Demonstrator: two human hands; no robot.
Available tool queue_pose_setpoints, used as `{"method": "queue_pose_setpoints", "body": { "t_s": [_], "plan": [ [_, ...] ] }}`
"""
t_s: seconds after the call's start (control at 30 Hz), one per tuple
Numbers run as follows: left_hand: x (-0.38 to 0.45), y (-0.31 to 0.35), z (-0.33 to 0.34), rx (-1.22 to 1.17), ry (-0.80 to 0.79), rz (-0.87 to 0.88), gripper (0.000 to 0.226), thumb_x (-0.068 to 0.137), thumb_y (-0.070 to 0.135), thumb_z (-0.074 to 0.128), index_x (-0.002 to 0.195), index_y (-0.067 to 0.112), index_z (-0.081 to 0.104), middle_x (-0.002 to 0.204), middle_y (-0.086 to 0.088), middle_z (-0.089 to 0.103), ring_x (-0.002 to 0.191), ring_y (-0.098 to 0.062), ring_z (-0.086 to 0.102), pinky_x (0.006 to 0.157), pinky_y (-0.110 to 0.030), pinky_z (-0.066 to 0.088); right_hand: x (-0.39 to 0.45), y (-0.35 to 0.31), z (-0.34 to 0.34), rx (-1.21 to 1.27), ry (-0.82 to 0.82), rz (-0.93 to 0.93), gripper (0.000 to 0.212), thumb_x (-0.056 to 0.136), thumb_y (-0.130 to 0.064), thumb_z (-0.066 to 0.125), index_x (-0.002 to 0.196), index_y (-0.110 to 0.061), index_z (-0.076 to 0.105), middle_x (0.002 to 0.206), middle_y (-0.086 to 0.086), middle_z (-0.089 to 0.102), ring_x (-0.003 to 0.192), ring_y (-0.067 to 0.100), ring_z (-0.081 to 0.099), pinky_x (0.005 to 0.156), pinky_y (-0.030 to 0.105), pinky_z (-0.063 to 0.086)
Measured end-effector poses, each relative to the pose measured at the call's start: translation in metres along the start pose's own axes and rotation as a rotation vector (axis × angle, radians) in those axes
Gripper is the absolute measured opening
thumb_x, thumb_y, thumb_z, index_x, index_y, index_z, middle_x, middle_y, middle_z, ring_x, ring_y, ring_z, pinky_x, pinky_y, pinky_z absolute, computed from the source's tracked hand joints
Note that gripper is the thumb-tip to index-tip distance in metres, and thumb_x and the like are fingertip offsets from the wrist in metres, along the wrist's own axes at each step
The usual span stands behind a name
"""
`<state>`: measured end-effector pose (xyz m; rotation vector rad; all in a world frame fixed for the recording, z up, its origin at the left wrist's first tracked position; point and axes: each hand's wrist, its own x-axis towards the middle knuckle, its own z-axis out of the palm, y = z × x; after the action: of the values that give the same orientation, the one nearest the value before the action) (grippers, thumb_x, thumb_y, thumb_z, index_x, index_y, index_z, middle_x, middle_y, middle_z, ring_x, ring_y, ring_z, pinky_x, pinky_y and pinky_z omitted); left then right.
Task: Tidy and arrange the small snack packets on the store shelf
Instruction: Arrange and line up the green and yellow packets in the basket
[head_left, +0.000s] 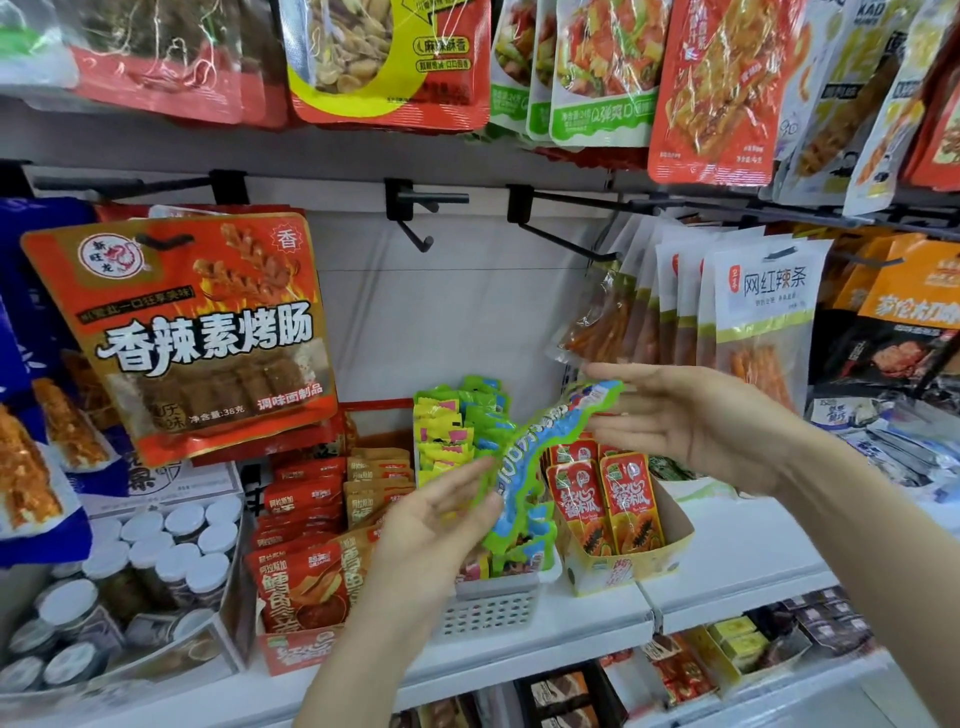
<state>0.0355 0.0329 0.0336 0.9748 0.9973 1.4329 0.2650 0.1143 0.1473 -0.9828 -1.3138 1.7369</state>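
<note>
While both spread hands, left hand (441, 525) and right hand (691, 421), press the green packets (540, 457) between them, they probably go into the near basket (493, 608) next.

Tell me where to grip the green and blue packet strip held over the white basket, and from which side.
Grip the green and blue packet strip at its two ends, as it stretches diagonally between the left hand and right hand. It looks thin and floppy, so pinching the flat faces near each end, coming from below left and upper right, should keep it from sagging into the white basket.
</note>
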Motion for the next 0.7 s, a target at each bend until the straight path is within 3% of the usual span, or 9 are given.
{"method": "queue_pose_setpoints", "body": {
  "t_s": [0.1,0.2,0.3,0.4,0.43,0.5,0.6,0.7],
  "plan": [
    [0.006,0.003,-0.005,0.452,0.020,0.258,0.039,0.081,0.017,0.078,0.111,0.041,0.070,0.107,0.029,0.070,0.092,0.004,0.069,0.073,-0.012,0.052,-0.002,-0.005,-0.001,-0.185,0.014,-0.028,0.028,0.095,-0.030,0.058,0.113,-0.011,0.068,0.110,0.023,0.070,0.100,0.037,0.070,0.074,0.032,0.060],
    [0.008,0.000,0.002,0.533,-0.004,0.359,0.043,0.080,0.018,0.080,0.112,0.044,0.068,0.112,0.031,0.066,0.100,0.009,0.064,0.079,-0.011,0.050,-0.002,-0.004,0.002,-0.457,0.114,-0.181,0.028,0.073,-0.020,0.076,0.095,-0.011,0.062,0.094,0.017,0.075,0.090,0.028,0.073,0.068,0.028,0.061],
    [0.011,-0.002,0.001,0.515,0.031,0.367,0.060,0.074,0.014,0.085,0.117,0.048,0.060,0.104,0.021,0.067,0.086,0.001,0.067,0.071,-0.015,0.054,-0.010,-0.009,0.001,-0.507,0.137,-0.250,0.041,0.077,-0.009,0.074,0.113,-0.022,0.060,0.086,0.010,0.076,0.084,0.021,0.074,0.064,0.023,0.059],
    [0.019,-0.001,-0.022,0.812,0.127,0.430,0.081,0.064,0.039,0.089,0.134,0.041,0.049,0.124,0.021,0.053,0.112,-0.001,0.053,0.094,-0.016,0.043,-0.016,-0.013,-0.008,-0.565,0.312,-0.361,0.030,0.079,-0.011,0.073,0.100,-0.028,0.063,0.072,-0.015,0.074,0.071,0.005,0.073,0.054,0.011,0.053],
    [0.021,0.000,-0.029,0.939,0.141,0.465,0.085,0.062,0.052,0.085,0.138,0.039,0.047,0.130,0.022,0.046,0.121,0.001,0.043,0.101,-0.014,0.033,-0.016,-0.013,-0.012,-0.564,0.383,-0.393,0.024,0.078,-0.013,0.074,0.096,-0.026,0.064,0.071,-0.016,0.073,0.069,0.003,0.072,0.054,0.010,0.052],
    [0.023,0.000,-0.033,1.050,0.133,0.517,0.088,0.062,0.070,0.072,0.139,0.036,0.046,0.134,0.023,0.038,0.128,0.001,0.032,0.107,-0.015,0.024,-0.015,-0.010,-0.017,-0.571,0.502,-0.433,0.029,0.080,-0.013,0.075,0.105,-0.020,0.063,0.082,-0.013,0.072,0.067,-0.001,0.071,0.056,0.009,0.052],
    [0.026,-0.008,-0.021,1.151,0.063,0.521,0.094,0.064,0.081,0.059,0.140,0.027,0.049,0.143,0.016,0.040,0.136,-0.007,0.031,0.115,-0.027,0.026,-0.013,-0.001,-0.021,-0.739,0.619,-0.480,0.039,0.081,-0.014,0.076,0.119,-0.012,0.064,0.083,-0.019,0.064,0.067,-0.012,0.064,0.057,0.001,0.047],
    [0.030,-0.021,-0.007,1.352,-0.049,0.464,0.104,0.064,0.088,0.046,0.148,0.028,0.038,0.154,0.015,0.033,0.147,-0.008,0.017,0.123,-0.033,0.012,-0.012,0.008,-0.019,-0.801,0.651,-0.479,0.041,0.080,-0.019,0.078,0.118,-0.015,0.067,0.082,-0.025,0.061,0.073,-0.015,0.061,0.064,0.002,0.046]
  ]
}}
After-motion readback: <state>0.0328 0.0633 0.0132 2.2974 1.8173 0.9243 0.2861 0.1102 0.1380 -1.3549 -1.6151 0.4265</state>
